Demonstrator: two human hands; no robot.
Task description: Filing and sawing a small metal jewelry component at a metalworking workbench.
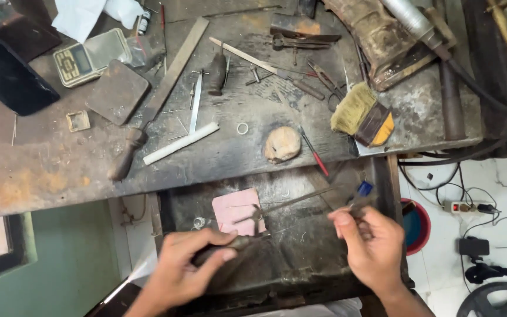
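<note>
Sweeping in from the left edge of the workbench (42, 176), a small pocket scale (77, 61) sits by a dark square plate (117, 92), and a long flat file with a wooden handle (154, 103) runs diagonally toward the front edge, a white stick (180, 143) beside it. Down in the open drawer tray (300, 258), the left hand (186, 267) is clenched around a dark tool handle (230, 245), thumb lying along it, just below a pink pad (236, 208). A thin metal rod (291, 202) slants from above that pad up to the right, looking slim, grey and dull, with a small cross-piece near its lower end. Across now: the right hand (371, 246) pinches its upper end between thumb and forefinger, other fingers curled in, near the tray's right wall. What exactly sits at the fingertips is too blurred to tell. My read: to work this well, keep the rod braced steady, the pinch firm and the tool strokes short and controlled over the tray. Up on the bench's right end, a rounded tan lump (281, 144), a red-handled pick (314, 152) and a wide brush (362, 114) lie near.
</note>
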